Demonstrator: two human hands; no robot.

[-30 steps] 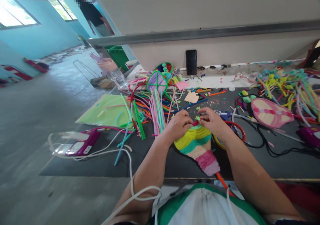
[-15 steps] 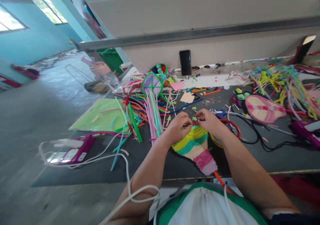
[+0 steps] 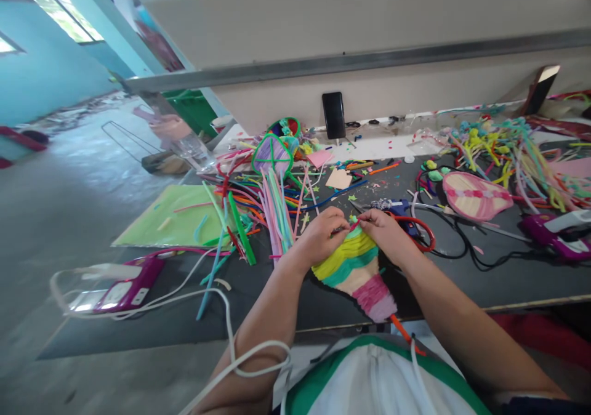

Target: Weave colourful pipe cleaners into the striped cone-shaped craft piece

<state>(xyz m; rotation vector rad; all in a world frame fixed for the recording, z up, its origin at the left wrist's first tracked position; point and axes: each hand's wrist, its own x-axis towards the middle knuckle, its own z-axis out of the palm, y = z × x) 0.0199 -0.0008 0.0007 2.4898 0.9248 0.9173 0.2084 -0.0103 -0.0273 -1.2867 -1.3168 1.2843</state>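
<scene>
A striped craft piece (image 3: 355, 273) in yellow, teal, cream and pink lies on the dark table, narrowing toward my body, with an orange strip (image 3: 401, 326) at its narrow end. At its wide far edge, my left hand (image 3: 324, 235) pinches with bent fingers around a thin pink-red pipe cleaner (image 3: 354, 225). From the other side, my right hand (image 3: 384, 230) grips the same strip between thumb and fingertips. Both hands rest close against the piece, partly covering its top edge. A small green star-like bit (image 3: 353, 218) shows between them.
Red-handled scissors (image 3: 428, 237) and a blue tool (image 3: 396, 205) lie right of my hands. Pastel pipe cleaners (image 3: 276, 212) and a green sheet (image 3: 170, 218) are leftward. A phone (image 3: 333, 115) leans at the back. A pink oval piece (image 3: 478, 196) lies right; a white cable (image 3: 229, 322) crosses my left arm.
The view has shifted slightly, so the table things sit further left. My hands keep their pinch at the piece's far edge; my right fingers have shifted slightly along the strip.
</scene>
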